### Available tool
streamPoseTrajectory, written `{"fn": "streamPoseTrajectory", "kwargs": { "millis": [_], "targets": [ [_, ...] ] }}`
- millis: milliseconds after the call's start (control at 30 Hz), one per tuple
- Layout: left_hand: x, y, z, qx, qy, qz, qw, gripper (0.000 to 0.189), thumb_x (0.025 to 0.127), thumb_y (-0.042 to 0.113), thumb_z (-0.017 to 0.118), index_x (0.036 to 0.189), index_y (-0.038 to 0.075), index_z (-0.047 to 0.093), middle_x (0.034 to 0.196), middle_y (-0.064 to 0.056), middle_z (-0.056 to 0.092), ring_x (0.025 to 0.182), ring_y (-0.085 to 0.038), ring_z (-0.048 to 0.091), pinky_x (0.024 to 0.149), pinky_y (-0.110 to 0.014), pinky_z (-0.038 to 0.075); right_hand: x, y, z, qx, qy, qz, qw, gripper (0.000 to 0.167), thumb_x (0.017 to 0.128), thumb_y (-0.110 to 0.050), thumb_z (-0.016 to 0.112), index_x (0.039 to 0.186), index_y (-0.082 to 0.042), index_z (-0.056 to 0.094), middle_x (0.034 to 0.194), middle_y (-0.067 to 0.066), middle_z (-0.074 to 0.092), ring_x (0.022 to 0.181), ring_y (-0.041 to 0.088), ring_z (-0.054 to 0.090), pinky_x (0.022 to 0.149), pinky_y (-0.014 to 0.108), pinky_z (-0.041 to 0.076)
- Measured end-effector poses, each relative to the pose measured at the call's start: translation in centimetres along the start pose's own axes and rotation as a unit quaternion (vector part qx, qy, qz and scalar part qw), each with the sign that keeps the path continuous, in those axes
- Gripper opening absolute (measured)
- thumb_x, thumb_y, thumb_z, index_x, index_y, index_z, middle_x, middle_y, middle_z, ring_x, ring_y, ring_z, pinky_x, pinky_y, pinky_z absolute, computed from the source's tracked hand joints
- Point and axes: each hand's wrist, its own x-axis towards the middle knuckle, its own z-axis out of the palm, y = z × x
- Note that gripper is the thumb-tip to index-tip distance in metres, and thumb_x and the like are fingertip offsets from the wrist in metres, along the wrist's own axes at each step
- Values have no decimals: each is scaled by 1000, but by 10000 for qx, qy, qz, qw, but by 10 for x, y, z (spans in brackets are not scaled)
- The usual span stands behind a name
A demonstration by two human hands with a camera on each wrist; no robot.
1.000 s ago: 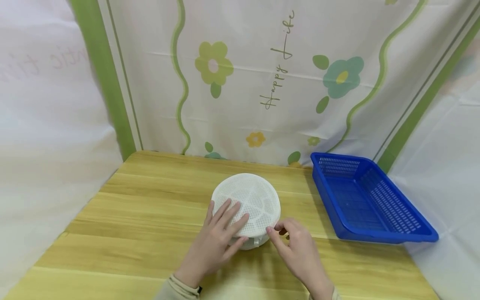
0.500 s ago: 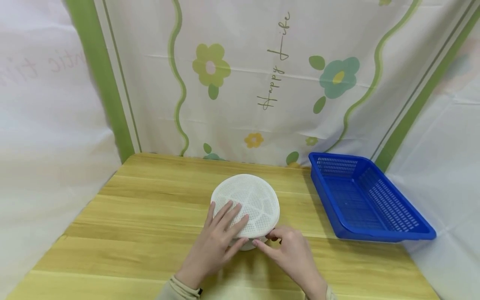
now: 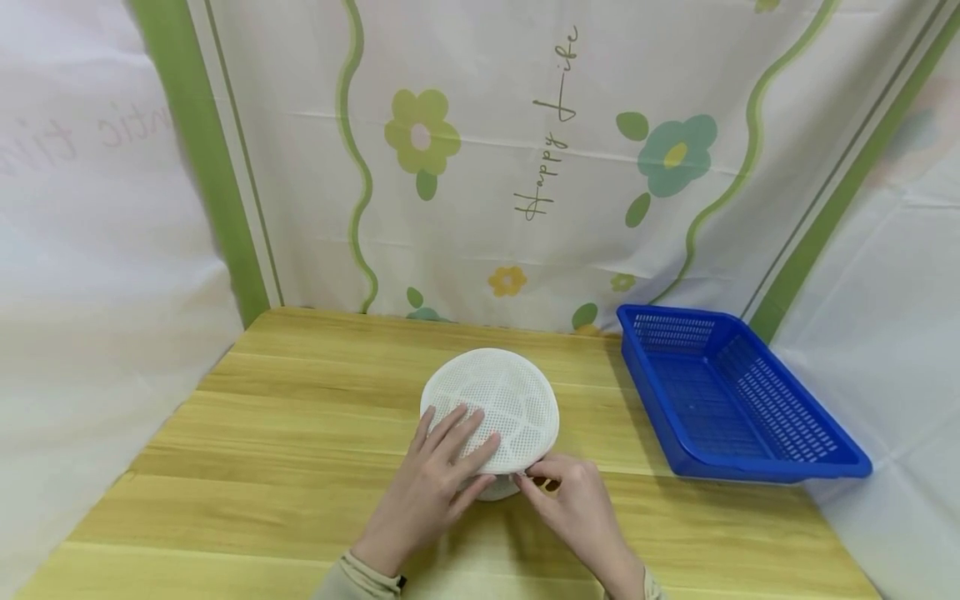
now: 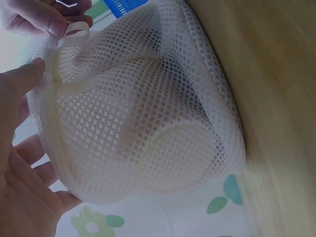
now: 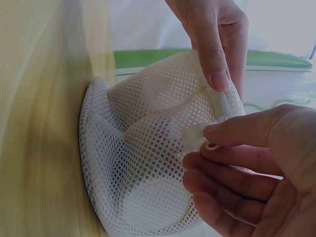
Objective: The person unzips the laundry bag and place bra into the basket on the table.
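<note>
The white mesh bag (image 3: 510,383) stands on the surface (image 3: 300,433) at six o'clock in the head view, left hand (image 3: 431,483) fingers spread wide over it, right hand (image 3: 573,496) pinching the white tab (image 5: 196,132) at its five o'clock. Bracing the rim taut should help the pinch; a second ago, the right fingers sat nearer four.

White honeycomb mesh bag (image 3: 517,392), yellow-brown wood-grained bench (image 3: 262,433); the slotted basket (image 3: 780,469) at right is blue, the far cloth (image 3: 465,221) white with yellow, teal and orange flowers (image 3: 405,117).
</note>
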Motion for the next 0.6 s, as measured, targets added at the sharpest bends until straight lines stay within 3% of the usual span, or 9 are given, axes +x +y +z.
{"fn": "streamPoseTrajectory", "kwargs": {
  "millis": [267, 433, 600],
  "targets": [
    [3, 1, -3, 8, 359, 537, 9979, 27, 88, 16, 64, 110, 6, 74, 124, -9, 65, 121, -35, 55, 103, -50, 42, -1, -1, -1, 107, 228, -564, 9981, 14, 77, 0, 78, 80, -13, 73, 78, -12, 68, 67, 0, 59, 53, 24, 53],
    [5, 2, -3, 189, 732, 738, 9944, 25, 89, 11, 59, 106, 3, 75, 116, -7, 69, 115, -33, 60, 99, -44, 46, -1, -2, -1, 167, 521, -901, 9944, 19, 74, 3, 80, 80, -14, 73, 79, -11, 67, 65, 0, 58, 53, 20, 49],
    [6, 3, -4, 252, 862, 746, 9932, 24, 89, 10, 58, 105, 3, 76, 113, -7, 70, 112, -31, 62, 98, -42, 48, -2, -2, -1, 152, 722, -1046, 9918, 20, 71, 4, 81, 78, -14, 75, 79, -9, 68, 63, 1, 56, 52, 18, 47]
  ]
}}
